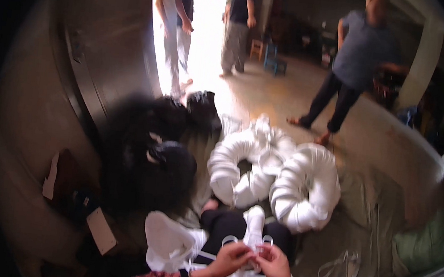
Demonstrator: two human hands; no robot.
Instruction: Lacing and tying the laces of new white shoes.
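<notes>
Over my lap, my left hand (234, 260) and my right hand (273, 263) meet with fingertips pinched together. Between them is a narrow white piece (254, 224), its far end lying over my dark trouser legs. Thin white cord loops (230, 239) stand out on both sides of it, near my fingers. What exactly the fingertips grip is too small to make out. Beside my left forearm lies a larger white, hollow, shoe-like piece (168, 240), with a white strip running from it toward my left hand. More white material shows under my wrists.
Two ring-shaped bundles of white pieces (305, 186) lie ahead on a dark green sheet (380, 218). A person in black (168, 165) sits close at the left. Black bags (203, 110) stand behind. Several people are farther off, one in a grey-blue shirt (366, 51). A green sack (426, 241) lies right.
</notes>
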